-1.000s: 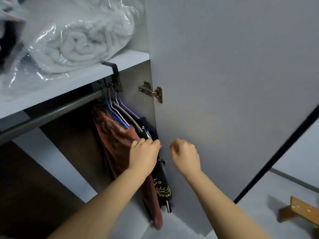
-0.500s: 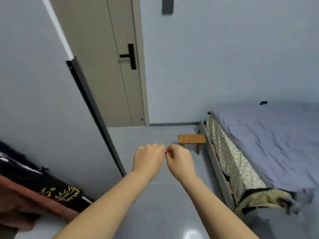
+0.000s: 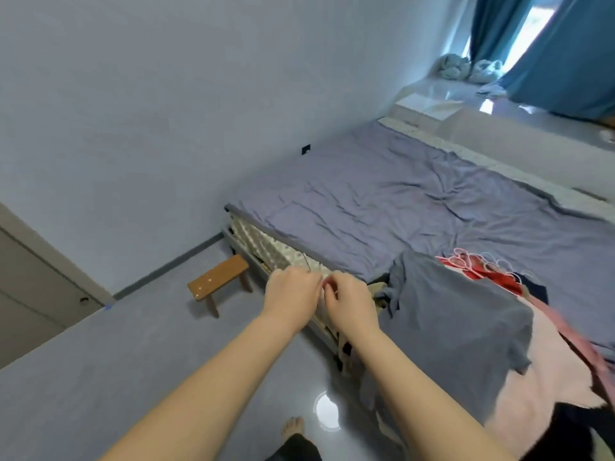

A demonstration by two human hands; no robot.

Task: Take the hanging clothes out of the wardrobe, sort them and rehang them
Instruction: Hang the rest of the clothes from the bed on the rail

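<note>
While left hand [image 3: 293,291] touches right hand [image 3: 349,301], bed [image 3: 366,201] holds clothes [image 3: 449,321], hangers [image 3: 479,261].

- Two bare forearms, uncovered right up to the frame's lower edge.
- Bare left hand [image 3: 293,294] and bare right hand [image 3: 352,304].
- One bare foot [image 3: 293,426], toes showing.
- Dark, black-looking fabric trouser leg [image 3: 297,449] by that foot, cut off by the frame edge.
</note>
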